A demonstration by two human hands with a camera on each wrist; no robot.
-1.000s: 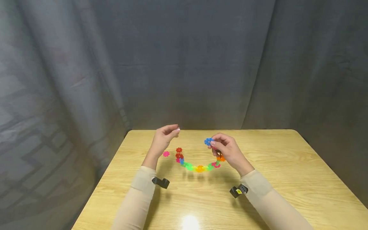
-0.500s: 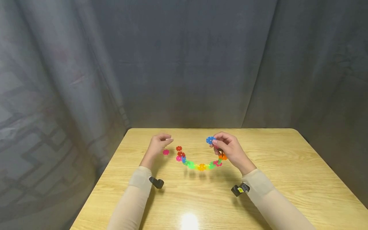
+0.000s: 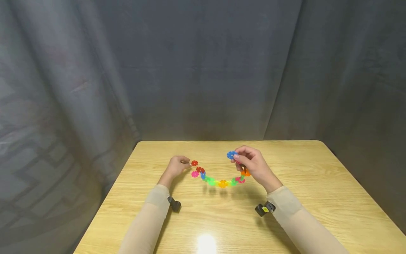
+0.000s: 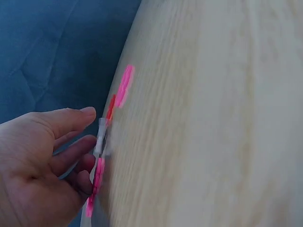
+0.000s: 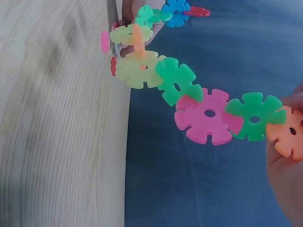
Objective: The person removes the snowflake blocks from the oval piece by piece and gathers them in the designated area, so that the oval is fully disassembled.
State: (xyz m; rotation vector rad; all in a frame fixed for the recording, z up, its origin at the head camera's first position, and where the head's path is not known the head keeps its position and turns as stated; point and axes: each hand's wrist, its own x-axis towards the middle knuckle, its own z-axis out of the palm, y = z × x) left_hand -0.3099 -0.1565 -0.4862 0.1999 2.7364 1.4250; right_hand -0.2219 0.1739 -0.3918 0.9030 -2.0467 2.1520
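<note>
Head view: high, facing forward and down over the whole table [image 3: 317, 197]. Wrist views: very close, skimming the tabletop. Right wrist and head share the snowflake-disc chain [image 5: 189, 90].

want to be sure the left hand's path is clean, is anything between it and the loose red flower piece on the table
Nothing visible. The left hand has its fingertips right at the red flower piece; the chain hangs to its right.

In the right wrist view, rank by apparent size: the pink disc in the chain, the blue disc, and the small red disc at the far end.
1. pink disc
2. blue disc
3. red disc
Pink lies nearest the camera, so true sizes may match.
</note>
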